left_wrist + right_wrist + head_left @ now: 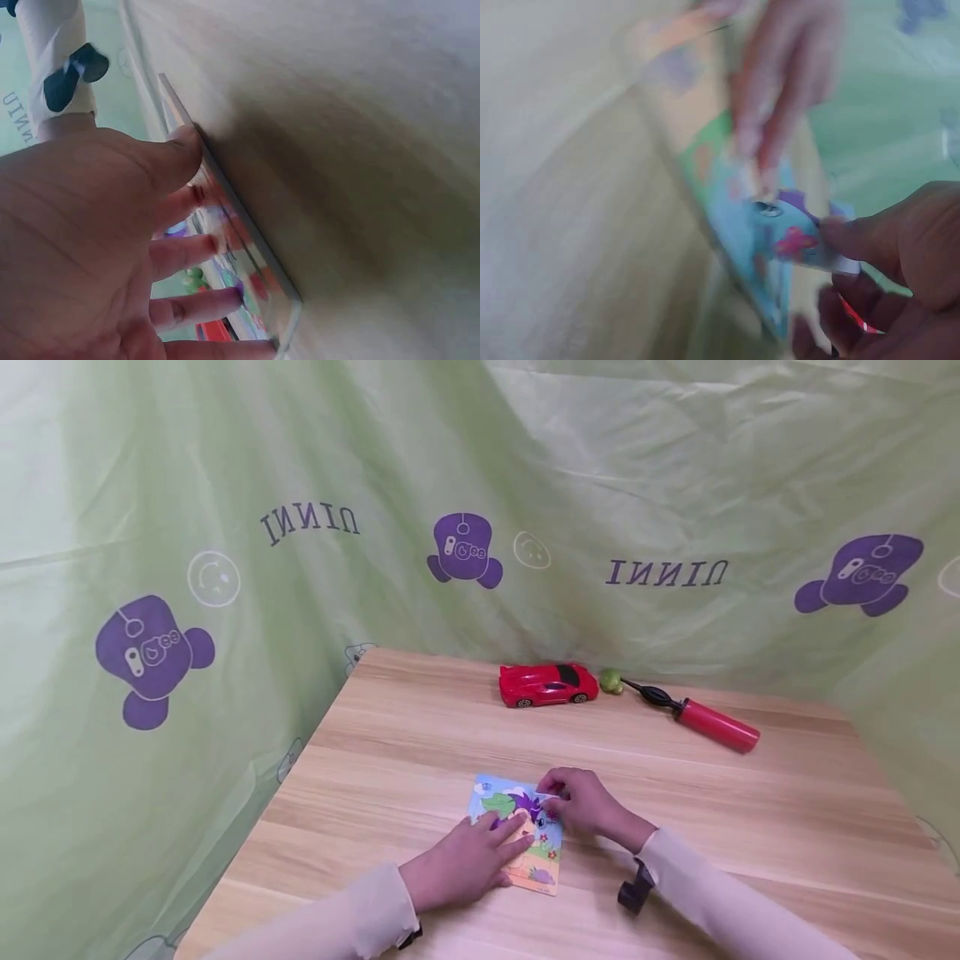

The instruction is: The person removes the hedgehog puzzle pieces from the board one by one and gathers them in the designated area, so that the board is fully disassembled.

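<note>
A flat jigsaw puzzle point(546, 883) with a bright cartoon picture in blue, green and orange lies on the wooden table. My left hand point(461, 865) rests on its left part with fingers spread; the thumb point(182, 154) touches the board's near edge in the left wrist view. At the puzzle's upper right corner is my right hand point(588, 802). Its thumb and fingers pinch a puzzle piece point(799, 236), blue with a pink flower and a bit of purple. This piece is tilted up from the board in the right wrist view. Part of the picture is hidden under the left fingers.
Along the back of the table point(405, 735) stand a red toy car point(547, 685), a small green object point(611, 682) and a red hand pump point(716, 725) with a black nozzle. A green printed curtain point(375, 460) hangs behind and at the sides.
</note>
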The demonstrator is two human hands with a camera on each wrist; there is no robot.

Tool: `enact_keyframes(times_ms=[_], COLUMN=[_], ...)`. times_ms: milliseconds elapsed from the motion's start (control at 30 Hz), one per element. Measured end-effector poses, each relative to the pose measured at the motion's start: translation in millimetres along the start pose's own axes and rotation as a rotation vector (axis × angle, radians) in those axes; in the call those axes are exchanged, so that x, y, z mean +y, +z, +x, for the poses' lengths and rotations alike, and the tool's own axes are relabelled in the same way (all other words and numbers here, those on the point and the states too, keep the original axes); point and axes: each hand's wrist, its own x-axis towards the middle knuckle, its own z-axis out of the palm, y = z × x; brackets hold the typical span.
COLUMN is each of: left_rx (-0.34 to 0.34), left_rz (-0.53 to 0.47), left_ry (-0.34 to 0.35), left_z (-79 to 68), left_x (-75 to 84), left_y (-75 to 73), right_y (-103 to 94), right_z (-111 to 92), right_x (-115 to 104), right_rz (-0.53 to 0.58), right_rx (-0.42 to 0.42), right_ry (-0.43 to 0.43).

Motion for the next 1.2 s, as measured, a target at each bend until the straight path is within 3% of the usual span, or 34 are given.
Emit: enact_keyframes(times_ms=[133, 367, 600, 833, 1200], left_rx=[-0.015, -0.055, -0.054, -0.039, -0.035], left_rz=[-0.043, -0.029, -0.041, -0.074, -0.001], left_ry=[-0.007, -0.054, -0.097, -0.131, -0.094], left_z=[0.2, -0.5, -4.3, -10.6, -11.1], left_x=[1.5, 7.9, 8.3, 0.7, 5.0], left_y=[-2.2, -3.0, -3.4, 4.9, -0.5], right_y=[-23.1, -71.4, -108.4, -116.8, -114.5], right_z=[0, -4, -27, -36, -38], right_x=[11, 41, 81, 108, 111], right_rz=[0.071, -0.040, -0.113, -0.134, -0.171], right_rx=[-0.038, -0.088, -0.171, -0.211, -0.193], right_ry=[-0.019, 0.036, 0.071, 0.122, 0.092])
